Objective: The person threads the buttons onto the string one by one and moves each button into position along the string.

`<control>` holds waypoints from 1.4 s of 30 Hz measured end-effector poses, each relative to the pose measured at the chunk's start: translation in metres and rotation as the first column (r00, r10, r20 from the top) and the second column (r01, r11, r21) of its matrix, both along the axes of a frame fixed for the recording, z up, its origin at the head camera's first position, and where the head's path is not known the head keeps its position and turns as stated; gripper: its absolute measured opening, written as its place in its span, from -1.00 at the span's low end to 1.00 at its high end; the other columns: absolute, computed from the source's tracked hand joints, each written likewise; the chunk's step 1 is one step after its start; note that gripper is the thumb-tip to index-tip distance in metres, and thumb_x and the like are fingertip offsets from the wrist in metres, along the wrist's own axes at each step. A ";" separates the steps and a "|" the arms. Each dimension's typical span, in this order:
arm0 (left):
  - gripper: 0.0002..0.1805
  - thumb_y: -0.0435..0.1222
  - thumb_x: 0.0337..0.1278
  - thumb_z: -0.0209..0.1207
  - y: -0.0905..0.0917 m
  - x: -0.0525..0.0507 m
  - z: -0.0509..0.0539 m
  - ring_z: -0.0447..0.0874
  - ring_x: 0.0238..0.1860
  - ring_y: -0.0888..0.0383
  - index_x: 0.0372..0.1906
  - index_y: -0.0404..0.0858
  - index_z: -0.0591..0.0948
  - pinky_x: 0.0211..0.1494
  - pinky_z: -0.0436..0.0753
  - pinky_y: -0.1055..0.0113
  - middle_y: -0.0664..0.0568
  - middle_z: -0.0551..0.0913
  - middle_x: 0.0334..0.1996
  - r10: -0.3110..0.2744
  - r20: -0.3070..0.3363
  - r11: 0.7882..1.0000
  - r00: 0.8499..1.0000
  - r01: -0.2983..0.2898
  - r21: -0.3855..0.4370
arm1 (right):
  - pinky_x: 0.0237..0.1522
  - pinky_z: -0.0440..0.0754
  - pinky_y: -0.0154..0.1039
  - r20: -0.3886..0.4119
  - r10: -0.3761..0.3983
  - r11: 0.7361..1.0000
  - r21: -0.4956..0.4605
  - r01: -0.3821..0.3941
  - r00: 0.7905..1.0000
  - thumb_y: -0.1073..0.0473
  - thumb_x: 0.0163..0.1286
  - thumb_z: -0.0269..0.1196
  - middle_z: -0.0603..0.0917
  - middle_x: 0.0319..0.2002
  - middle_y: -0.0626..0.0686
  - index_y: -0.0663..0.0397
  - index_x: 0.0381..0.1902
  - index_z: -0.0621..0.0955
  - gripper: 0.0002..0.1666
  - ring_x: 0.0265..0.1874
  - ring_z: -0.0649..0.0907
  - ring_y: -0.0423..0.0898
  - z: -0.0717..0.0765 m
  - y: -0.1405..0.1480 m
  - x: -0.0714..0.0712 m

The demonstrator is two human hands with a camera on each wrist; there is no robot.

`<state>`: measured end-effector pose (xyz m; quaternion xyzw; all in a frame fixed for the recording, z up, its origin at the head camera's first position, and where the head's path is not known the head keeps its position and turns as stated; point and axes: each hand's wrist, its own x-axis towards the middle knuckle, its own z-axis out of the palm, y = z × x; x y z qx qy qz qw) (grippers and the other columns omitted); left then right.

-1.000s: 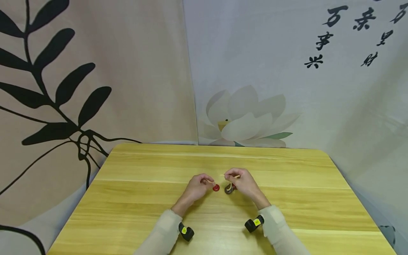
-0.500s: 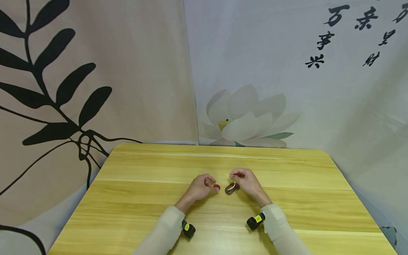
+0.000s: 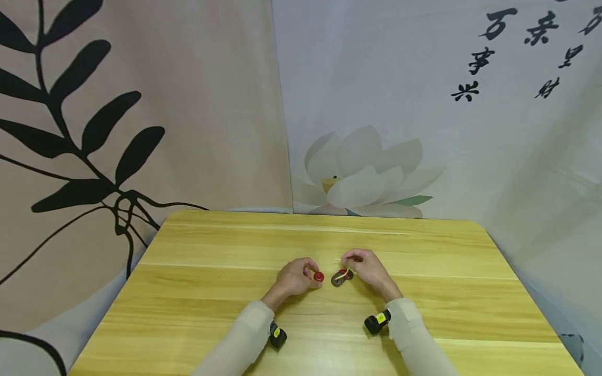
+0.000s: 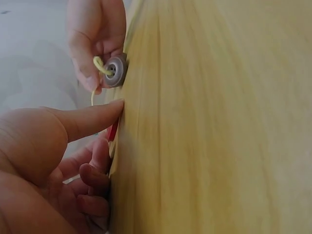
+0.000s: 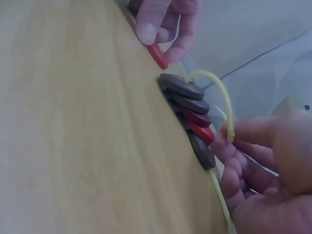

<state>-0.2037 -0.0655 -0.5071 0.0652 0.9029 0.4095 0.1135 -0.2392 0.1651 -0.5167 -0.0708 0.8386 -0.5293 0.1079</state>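
Observation:
In the head view, my left hand (image 3: 295,275) holds a round red button (image 3: 319,277) between thumb and index finger, close to the tabletop. Its edge shows as a thin red disc (image 5: 157,56) in the right wrist view. To the right, my right hand (image 3: 369,269) pinches a yellow cord (image 5: 225,100) near its end, and a short tip sticks out past the fingers. Several brown and red buttons (image 5: 187,107) are threaded on this cord and lie overlapping on the table. The front brown button (image 4: 115,71) has the cord coming through its holes.
The wooden table (image 3: 226,324) stretches out around both hands. Behind its far edge hang printed cloths, one with a dark plant (image 3: 77,193), another with a pale lotus (image 3: 371,172). Each wrist carries a small black camera (image 3: 376,322).
My right hand has shifted slightly right with the cord, uncovering more of the threaded buttons. My left thumb has come round to the near side of the red button, briefly covering it.

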 end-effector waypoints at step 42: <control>-0.89 -0.14 0.12 0.38 -0.003 -0.001 -0.003 0.57 -0.47 0.28 -0.31 -0.07 0.80 -0.39 0.49 0.31 0.17 0.72 -0.47 0.034 -0.116 0.993 0.993 -0.021 0.119 | -0.01 0.53 -0.15 0.042 0.042 0.997 -0.068 -0.039 0.998 0.29 0.44 0.18 0.72 -0.20 0.07 0.17 -0.18 0.70 -0.84 -0.12 0.63 -0.06 -0.002 0.008 -0.001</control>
